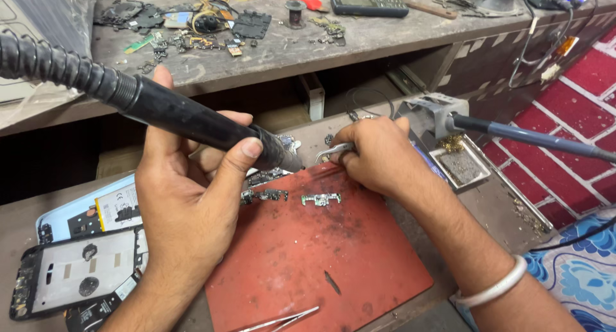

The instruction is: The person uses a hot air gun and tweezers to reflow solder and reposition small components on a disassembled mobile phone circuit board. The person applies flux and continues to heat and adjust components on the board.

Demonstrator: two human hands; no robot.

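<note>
From the head camera, the left hand (186, 197) was wrapped around a thick black hot-air wand with a ribbed hose (186, 117), thumb laid along its underside and the other fingers curled over the top. The wand's long axis ran from upper left down to lower right, its nozzle end stopping just past the thumb tip.

The right hand (378, 155) had its fingers pressed together in a pinch on bent silver metal tweezers (333, 151), whose tips pointed left, toward the nozzle. What the tips held, if anything, was too small to tell.

Just below and between the two sets of fingers lay a small silver-green strip circuit board (321, 199) on a worn red rubber work mat (301, 268), its long axis running left to right, about level with the mat's upper edge. It lay apart from both hands; the right fingertips were somewhat nearer, directly above it, while the nozzle sat up and to its left. A second, darker small circuit board (264, 195) lay just left of it, below the left thumb.

Left of the left wrist sat a black phone frame with a white inner plate (77, 271). Near the mat's lower edge lay a spare pair of straight steel tweezers (282, 319). Beyond the right knuckles a blue-handled soldering iron in a grey stand (513, 134) rested.
</note>
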